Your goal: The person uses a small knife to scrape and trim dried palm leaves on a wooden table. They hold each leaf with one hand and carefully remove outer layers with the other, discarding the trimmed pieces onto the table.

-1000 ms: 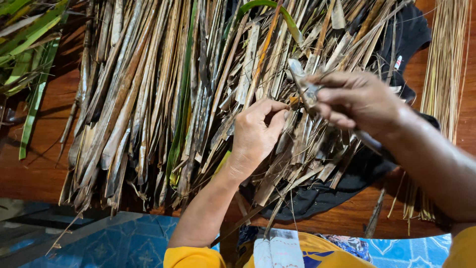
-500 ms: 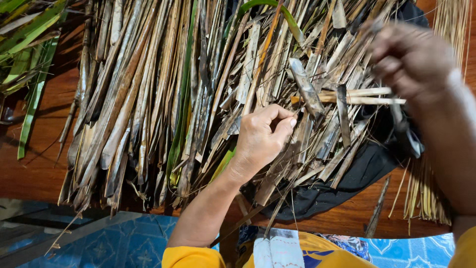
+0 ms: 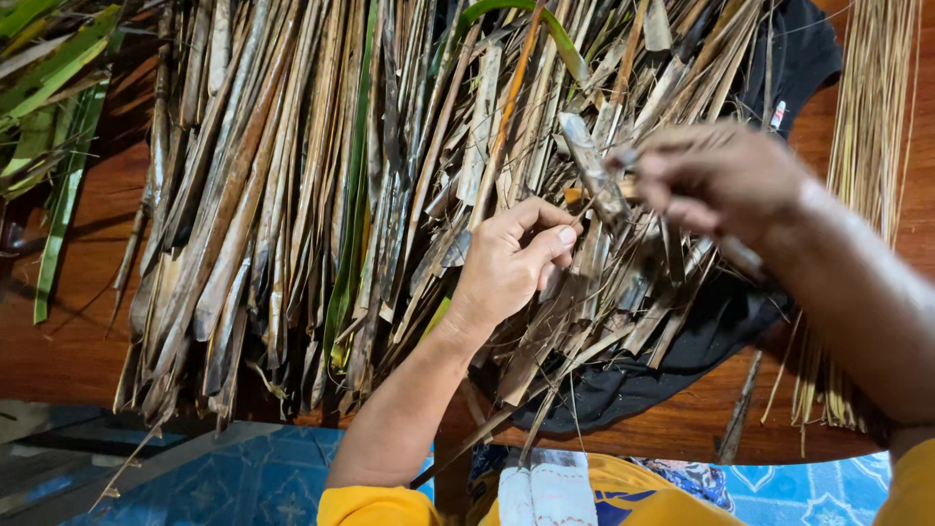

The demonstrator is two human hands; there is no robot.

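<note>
Stripping dried palm leaves, with most of the pile seemingly still whole.

A dried leaf strip (image 3: 592, 168) is pinched at its base by the left hand (image 3: 506, 261), fingers clenched on it; the blurred right hand (image 3: 716, 180) grips something near its upper end, what exactly I cannot tell. The leaf pile (image 3: 292, 195) covers the wooden counter (image 3: 68, 341), bare ribs (image 3: 872, 117) lying right.

Blurred by motion: right hand (image 3: 726, 180), grasp unreadable. Dried leaves (image 3: 321, 175) cut off along top edge.

Brown dried leaves (image 3: 292, 195), black cloth (image 3: 682, 351), yellow sleeves (image 3: 375, 507).
</note>
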